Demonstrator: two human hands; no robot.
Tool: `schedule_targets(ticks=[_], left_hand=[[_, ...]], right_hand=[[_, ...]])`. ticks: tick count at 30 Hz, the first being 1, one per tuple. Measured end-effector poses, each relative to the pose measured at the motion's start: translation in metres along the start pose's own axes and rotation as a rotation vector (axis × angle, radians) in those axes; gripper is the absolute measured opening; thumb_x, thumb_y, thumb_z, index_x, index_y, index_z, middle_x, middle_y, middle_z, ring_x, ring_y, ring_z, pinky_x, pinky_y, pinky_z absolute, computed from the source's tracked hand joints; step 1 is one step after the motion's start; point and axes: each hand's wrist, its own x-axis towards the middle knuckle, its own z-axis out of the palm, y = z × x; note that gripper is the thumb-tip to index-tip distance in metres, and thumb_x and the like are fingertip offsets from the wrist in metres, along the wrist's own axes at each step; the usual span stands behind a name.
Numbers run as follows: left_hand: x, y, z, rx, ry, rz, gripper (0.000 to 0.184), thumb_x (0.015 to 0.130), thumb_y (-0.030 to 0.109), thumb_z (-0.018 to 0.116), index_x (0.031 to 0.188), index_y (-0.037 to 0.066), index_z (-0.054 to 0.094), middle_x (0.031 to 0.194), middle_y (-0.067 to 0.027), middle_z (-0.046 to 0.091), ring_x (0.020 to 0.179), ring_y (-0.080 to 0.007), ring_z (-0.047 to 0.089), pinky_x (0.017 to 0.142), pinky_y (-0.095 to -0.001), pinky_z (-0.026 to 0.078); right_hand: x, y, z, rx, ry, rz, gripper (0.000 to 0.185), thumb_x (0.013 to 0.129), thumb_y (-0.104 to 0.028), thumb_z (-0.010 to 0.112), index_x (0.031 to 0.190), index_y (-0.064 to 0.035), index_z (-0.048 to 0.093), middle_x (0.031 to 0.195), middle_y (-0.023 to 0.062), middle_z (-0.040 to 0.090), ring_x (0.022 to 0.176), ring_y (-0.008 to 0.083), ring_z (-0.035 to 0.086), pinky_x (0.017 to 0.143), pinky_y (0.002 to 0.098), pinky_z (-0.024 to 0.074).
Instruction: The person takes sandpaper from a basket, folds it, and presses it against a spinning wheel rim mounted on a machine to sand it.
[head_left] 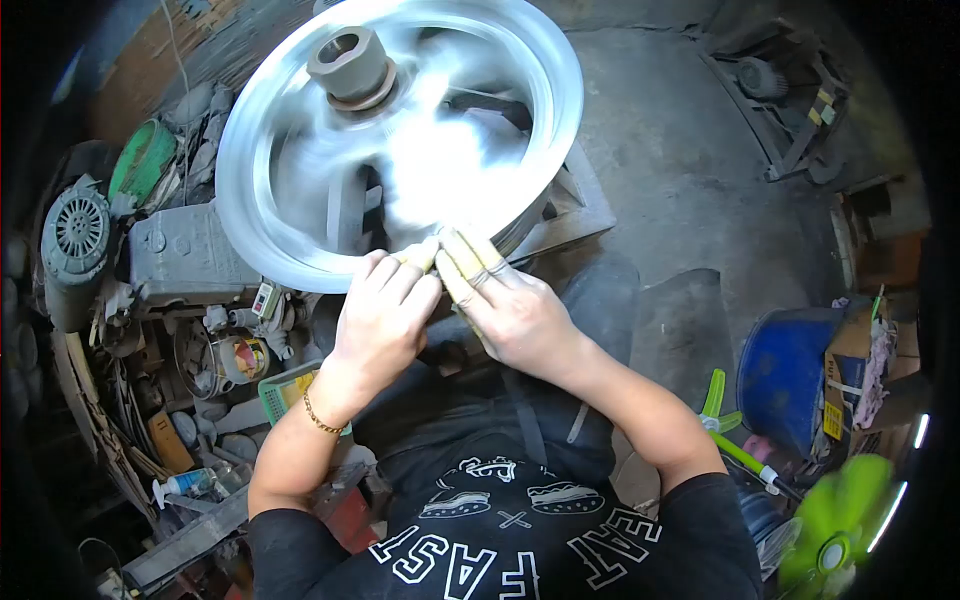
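A shiny metal wheel rim [400,272] fills the upper middle, its spokes blurred as if spinning. A large hex nut [350,64] with a washer sits at its hub. At the near edge of the rim, my left hand [385,310] is closed with curled fingers. My right hand [515,305] meets it there, its fingers pressed together and pointing at the rim. Yellowish coverings wrap several fingers. Whatever is pinched between the fingertips and the rim is hidden. Bright glare covers part of the wheel.
To the left stand a motor [80,235], a grey metal box [190,255] and a green basket [285,395] amid clutter. On the right are a blue tub [785,370], a cardboard box [850,370] and a green fan [840,530]. A metal frame with a motor [762,78] stands farther back.
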Motion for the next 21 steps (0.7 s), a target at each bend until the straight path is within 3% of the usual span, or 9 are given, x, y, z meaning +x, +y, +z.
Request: schedule_targets(ticks=[3,7,9,15,21], left_hand=[[-0.01,-0.002,-0.008,0.039,-0.087,-0.057,0.02,0.069,0.002,0.062,0.089,0.002,0.058,0.105,-0.0173,0.064,0.093,-0.0315,0.06,0.09,-0.046,0.047],[-0.015,-0.005,-0.006,0.047,-0.015,-0.046,0.019,0.067,0.001,0.063,0.085,0.002,0.057,0.097,-0.017,0.062,0.087,-0.0327,0.058,0.087,-0.0475,0.047],[-0.012,-0.003,-0.005,0.046,0.009,-0.054,0.016,0.072,-0.006,0.063,0.087,-0.003,0.06,0.086,-0.0158,0.062,0.08,-0.0328,0.061,0.081,-0.0467,0.049],[0.008,0.005,0.008,-0.023,0.079,0.022,0.016,0.07,-0.003,0.064,0.085,-0.002,0.061,0.102,-0.0184,0.069,0.092,-0.0324,0.065,0.089,-0.0475,0.05],[0.015,0.004,0.018,-0.047,0.108,0.075,0.018,0.069,-0.002,0.064,0.087,-0.001,0.062,0.107,-0.0191,0.069,0.097,-0.0326,0.066,0.091,-0.046,0.05]], right_hand=[[0.007,-0.008,0.001,0.02,0.017,-0.004,0.053,0.081,-0.006,0.059,0.132,0.0097,0.056,0.141,0.0263,0.055,0.134,0.0388,0.053,0.104,0.0415,0.0514],[0.013,-0.012,0.003,0.032,0.013,-0.028,0.052,0.085,-0.01,0.054,0.132,0.0107,0.056,0.142,0.0262,0.054,0.135,0.0386,0.053,0.105,0.043,0.0496],[0.011,-0.011,0.002,0.03,0.021,-0.019,0.052,0.085,-0.009,0.054,0.133,0.0107,0.055,0.142,0.026,0.054,0.135,0.0391,0.053,0.106,0.044,0.0487],[-0.013,-0.004,0.006,0.029,0.008,0.067,0.052,0.088,-0.01,0.057,0.135,0.0107,0.054,0.143,0.0271,0.052,0.138,0.0396,0.048,0.109,0.0442,0.0458],[-0.018,-0.006,0.008,0.008,0.093,0.171,0.066,0.078,-0.008,0.07,0.138,0.0097,0.052,0.142,0.0289,0.053,0.139,0.0439,0.046,0.111,0.0465,0.0442]])
